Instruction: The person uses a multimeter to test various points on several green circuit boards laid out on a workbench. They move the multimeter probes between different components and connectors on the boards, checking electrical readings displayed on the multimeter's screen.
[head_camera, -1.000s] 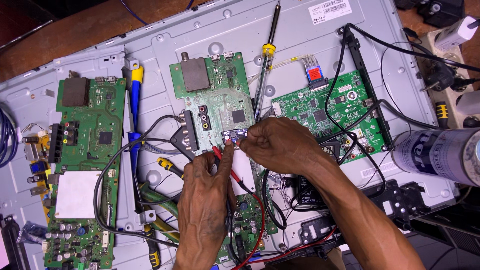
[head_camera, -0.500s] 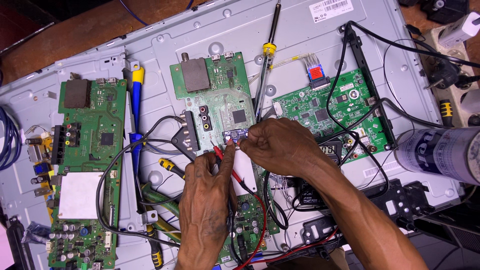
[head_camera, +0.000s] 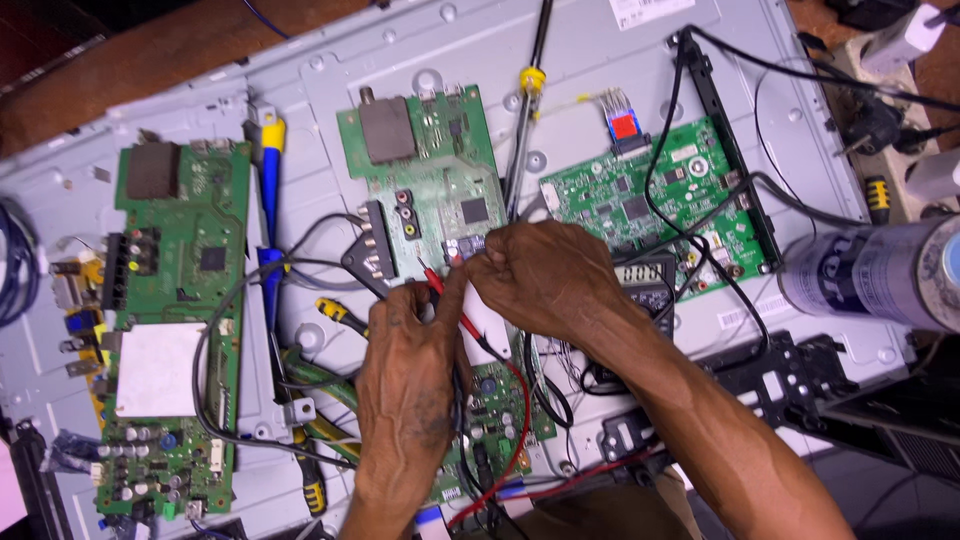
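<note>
A person's left hand (head_camera: 405, 380) pinches a red probe (head_camera: 450, 300) whose long axis slants up and to the left, its tip resting on the lower edge of the middle circuit board (head_camera: 430, 190), just beside the right hand (head_camera: 545, 275). The right hand is curled over the same spot, fingertips closed on something too hidden to identify. The board lies directly ahead of both hands, on a grey metal panel (head_camera: 330, 90), a multimeter (head_camera: 640, 275) partly covered behind the right wrist.
</note>
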